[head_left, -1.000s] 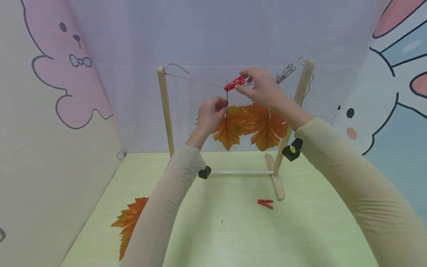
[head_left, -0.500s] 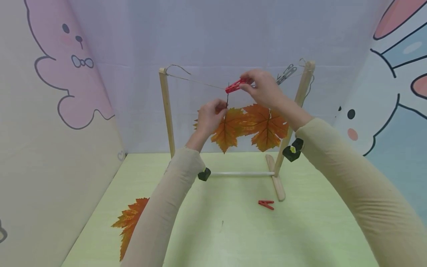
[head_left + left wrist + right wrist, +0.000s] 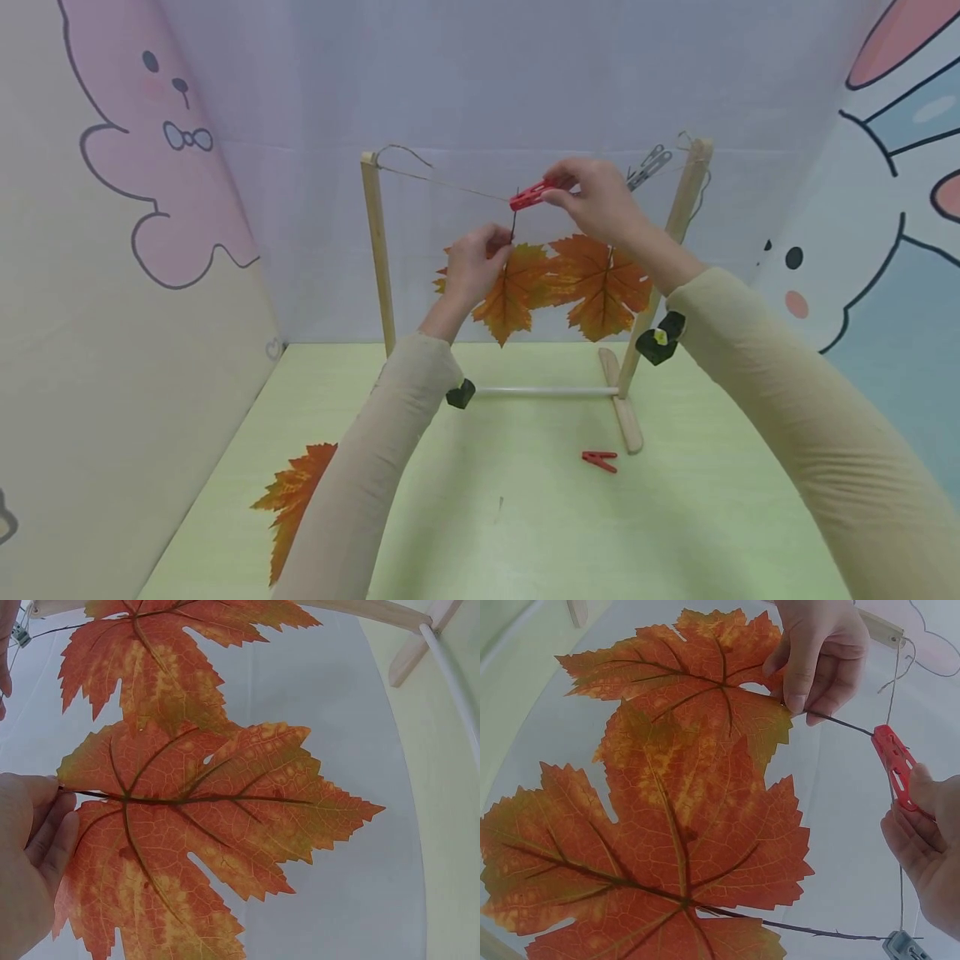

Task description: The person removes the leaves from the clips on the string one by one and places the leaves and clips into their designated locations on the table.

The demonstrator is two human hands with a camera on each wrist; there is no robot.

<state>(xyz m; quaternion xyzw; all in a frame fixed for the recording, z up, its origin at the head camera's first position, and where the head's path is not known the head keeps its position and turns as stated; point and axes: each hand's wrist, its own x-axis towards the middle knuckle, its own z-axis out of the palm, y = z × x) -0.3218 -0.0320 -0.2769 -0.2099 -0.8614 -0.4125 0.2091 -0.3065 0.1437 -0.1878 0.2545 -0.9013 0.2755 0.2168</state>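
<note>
My left hand pinches the dark stem of an orange maple leaf between thumb and fingers. The blade hangs below those fingertips. With thumb and fingers my right hand grips a red clothespin by its handle end. The clothespin's nose sits at the string, where the top of the stem crosses it. Beside this leaf, overlapping it, hangs a second maple leaf, its stem held to the string by a grey clothespin.
The string runs between two wooden posts joined low down by a white rod. Another red clothespin lies on the pale green table. A third orange leaf lies at the left, partly behind the left sleeve.
The red clothespin has tilted a little flatter at the string, my right hand still on it. My left hand and the leaf have shifted very slightly; the blade swung a little left.
</note>
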